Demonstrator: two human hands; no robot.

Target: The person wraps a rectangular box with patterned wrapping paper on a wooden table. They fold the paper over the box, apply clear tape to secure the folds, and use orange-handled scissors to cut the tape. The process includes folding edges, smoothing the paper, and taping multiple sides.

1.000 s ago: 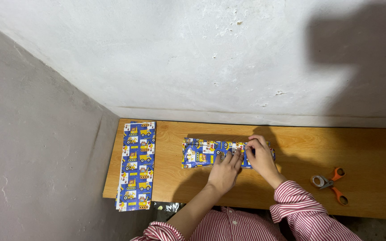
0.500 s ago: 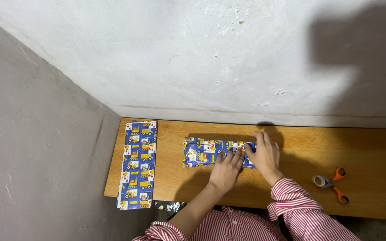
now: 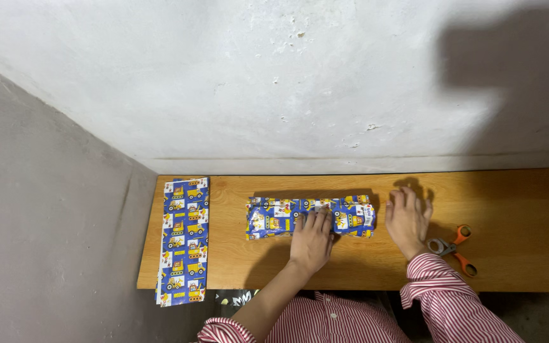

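A white plastered wall point(image 3: 274, 82) rose behind everything, meeting a grey side wall point(image 3: 46, 216) on the left. Against them stood the wooden desk point(image 3: 509, 203), its orange-brown top running across the view.

At the desk's left end lay a long strip of wrapping paper point(image 3: 183, 240), blue with yellow vehicles, set lengthwise toward the person and hanging a little over the near edge.

Near the middle of the desk lay the wrapped parcel point(image 3: 274, 218), a long, flat package in the same blue and yellow paper, lying crosswise and well apart from the strip.

The person's arms came up from the bottom edge in red-and-white striped sleeves point(image 3: 452, 305).

The left hand point(image 3: 311, 238) lay flat, palm down, its fingers spread over the right-hand part of the parcel, pressing on the paper without gripping it.

The right hand point(image 3: 406, 219) rested open on the bare desk just right of the parcel's end, fingers extended and slightly apart, holding nothing and not touching the parcel.

Just right of that wrist lay a pair of scissors point(image 3: 452, 248) with orange handles, near the sleeve cuff; whether they touched it could not be told.
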